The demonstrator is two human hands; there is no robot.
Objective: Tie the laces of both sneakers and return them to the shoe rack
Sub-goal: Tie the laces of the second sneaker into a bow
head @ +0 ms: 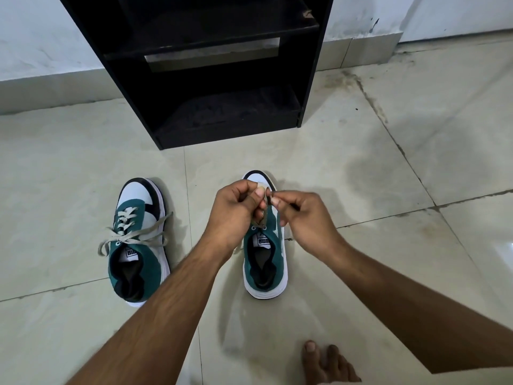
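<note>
Left hand (236,207) – pinching lace (266,211) | right hand (301,211) – pinching lace

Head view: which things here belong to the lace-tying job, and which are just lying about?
Job: right sneaker, its lace pinched by left hand and right hand; left sneaker, laces loose; shoe rack.
Incidental: bare foot, floor tiles.

Two bare forearms, sleeveless and ringless (short nails), one bare foot (327,365) below.
</note>
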